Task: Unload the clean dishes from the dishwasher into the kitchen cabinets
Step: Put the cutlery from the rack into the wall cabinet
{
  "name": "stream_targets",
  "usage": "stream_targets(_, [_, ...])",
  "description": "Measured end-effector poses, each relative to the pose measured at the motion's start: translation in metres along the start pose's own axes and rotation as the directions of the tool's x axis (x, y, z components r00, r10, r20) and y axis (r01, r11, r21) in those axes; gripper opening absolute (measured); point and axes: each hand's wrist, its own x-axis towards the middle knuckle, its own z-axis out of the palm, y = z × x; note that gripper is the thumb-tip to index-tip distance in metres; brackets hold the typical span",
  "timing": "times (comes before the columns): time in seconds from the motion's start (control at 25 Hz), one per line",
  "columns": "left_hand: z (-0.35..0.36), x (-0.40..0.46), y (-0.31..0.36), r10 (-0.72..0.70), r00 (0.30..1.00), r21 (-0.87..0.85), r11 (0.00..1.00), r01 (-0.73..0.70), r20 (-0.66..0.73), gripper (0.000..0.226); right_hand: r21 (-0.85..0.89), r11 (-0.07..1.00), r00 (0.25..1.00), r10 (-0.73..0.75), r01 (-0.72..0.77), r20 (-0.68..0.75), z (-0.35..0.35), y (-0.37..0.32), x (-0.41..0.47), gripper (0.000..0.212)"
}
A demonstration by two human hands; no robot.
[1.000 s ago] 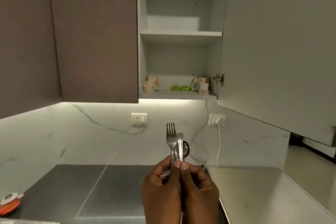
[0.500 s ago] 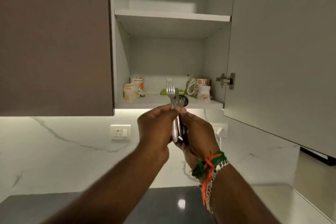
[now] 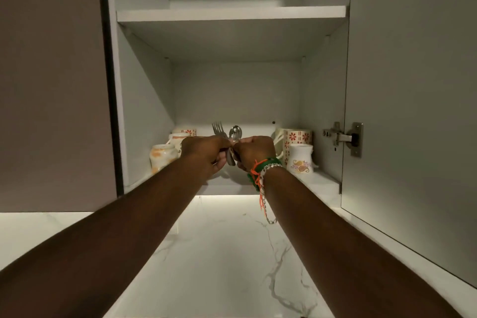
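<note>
Both my hands reach into the open wall cabinet over its bottom shelf (image 3: 320, 183). My left hand (image 3: 204, 153) and my right hand (image 3: 254, 152) together grip a small bundle of steel cutlery by the handles. A fork (image 3: 218, 128) and a spoon (image 3: 235, 134) stick up above my fingers; the handles are mostly hidden inside my hands. My right wrist wears green and orange threads and a metal chain.
Patterned mugs (image 3: 165, 156) stand at the shelf's left, and a floral mug (image 3: 296, 137) and a white cup (image 3: 300, 160) at its right. The upper shelf (image 3: 232, 14) shows nothing on it. The open cabinet door (image 3: 413, 111) hangs at right; a marble backsplash (image 3: 219, 253) is below.
My hands have lifted the cutlery from above the counter up and forward into the cabinet's lower shelf. The view has tilted up and come closer to the cabinet.
</note>
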Motion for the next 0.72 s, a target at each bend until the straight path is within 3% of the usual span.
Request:
stream_targets(0.08, [0.0,0.023,-0.011,0.009,1.0,0.121,0.993,-0.008,-0.009,0.01,-0.178,0.984,1.0,-0.004,0.001,-0.017,0.004,0.011,0.022,0.008])
stream_targets(0.16, [-0.003,0.045,-0.021,0.137,0.989,0.321,0.941,-0.111,-0.059,0.013,-0.271,0.962,0.999,0.041,-0.038,0.006,0.007,0.018,0.039,0.008])
stream_targets(0.24, [-0.011,0.06,-0.022,0.273,0.961,0.578,0.791,-0.198,-0.046,0.024,-0.363,0.931,0.998,0.051,-0.037,0.028,0.012,0.019,0.049,0.015])
stream_targets(0.28, [-0.015,0.064,-0.018,0.271,0.962,0.647,0.738,-0.192,-0.025,0.029,-0.41,0.912,0.999,0.029,-0.019,0.017,0.014,0.018,0.05,0.013])
stream_targets(0.4, [-0.027,0.077,-0.008,0.176,0.984,0.74,0.658,-0.141,0.032,0.045,-0.473,0.881,0.999,-0.034,0.016,-0.029,0.023,0.02,0.054,0.016])
stream_targets(0.52, [-0.036,0.083,-0.003,0.1,0.991,0.768,0.626,-0.136,0.094,0.042,-0.535,0.843,0.996,-0.081,0.058,-0.02,0.029,0.027,0.057,0.023])
stream_targets(0.72, [-0.041,0.091,-0.004,0.131,0.974,0.838,0.497,-0.226,0.185,0.048,-0.591,0.799,0.991,-0.131,0.112,0.011,0.032,0.031,0.06,0.026])
